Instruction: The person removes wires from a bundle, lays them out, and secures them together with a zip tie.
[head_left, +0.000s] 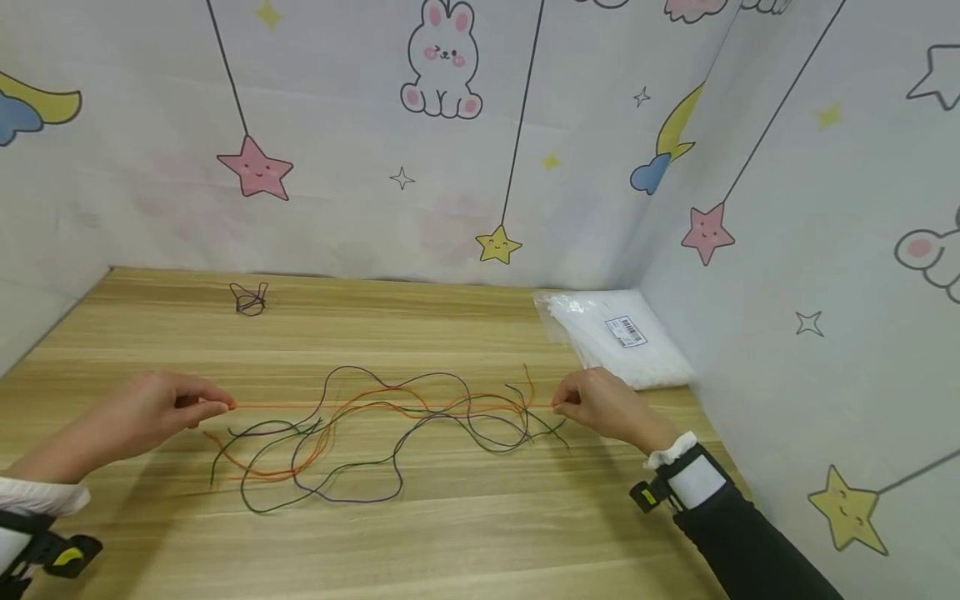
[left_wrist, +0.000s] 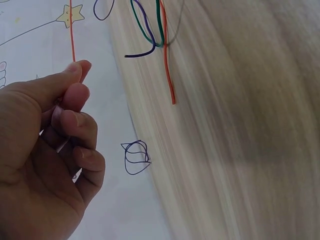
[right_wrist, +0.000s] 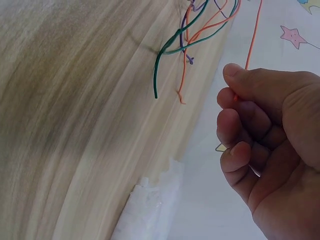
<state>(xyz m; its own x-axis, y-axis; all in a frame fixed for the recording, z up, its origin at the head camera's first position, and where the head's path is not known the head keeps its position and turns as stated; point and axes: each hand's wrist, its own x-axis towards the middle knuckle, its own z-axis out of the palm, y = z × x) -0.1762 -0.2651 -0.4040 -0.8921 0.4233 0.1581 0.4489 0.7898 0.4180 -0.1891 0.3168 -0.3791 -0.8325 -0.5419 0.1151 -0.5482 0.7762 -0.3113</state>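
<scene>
pinching an orange strand [head_left: 277, 405] at both ends, clamped in the fingers of the left hand [head_left: 168, 403] and of the right hand [head_left: 606, 405], straight above the desk [head_left: 450, 550], over a tangle of green, purple and orange strands [head_left: 438, 415] (crossing and looped). farther back, showing a dark coil [head_left: 250, 302] and a white package [head_left: 611, 333].

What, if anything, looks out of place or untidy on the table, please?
The loose strings lie in untidy, crossing loops on the table, which stands out against the orange string held straight between the left hand and right hand. I see nothing spilled or damaged.
</scene>
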